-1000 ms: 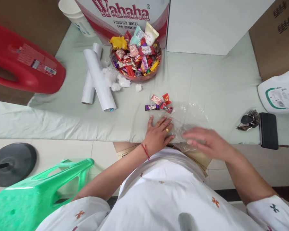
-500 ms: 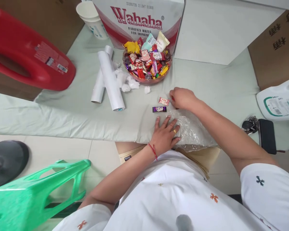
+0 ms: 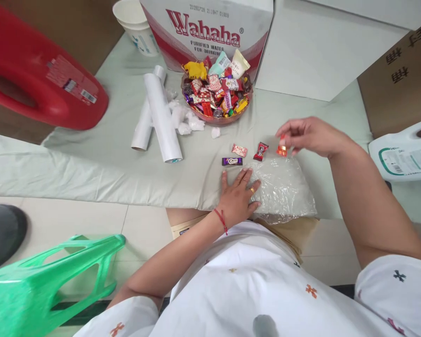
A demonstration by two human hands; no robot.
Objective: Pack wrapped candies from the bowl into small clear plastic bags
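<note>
Many sweets (image 3: pixel 214 91) in bowl (image 3: pixel 220 120); right fingers (image 3: pixel 297 140) pinch red candy (image 3: pixel 281 150); left fingers (image 3: pixel 239 177) splayed.

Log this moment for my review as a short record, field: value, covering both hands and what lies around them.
Left hand: palm down, fingers spread, at the left edge of a crinkled clear plastic film
Right hand: pinching a small shiny red wrapped candy; table contact unclear
Loose candies: purple bar-shaped candy, pink-and-white wrapped candy, dark red-and-black wrapped candy
Bowl: round reddish translucent bowl, heaped with assorted wrapped candies
Left of bowl: two crossed white paper rolls
Surface: pale green cloth
</note>
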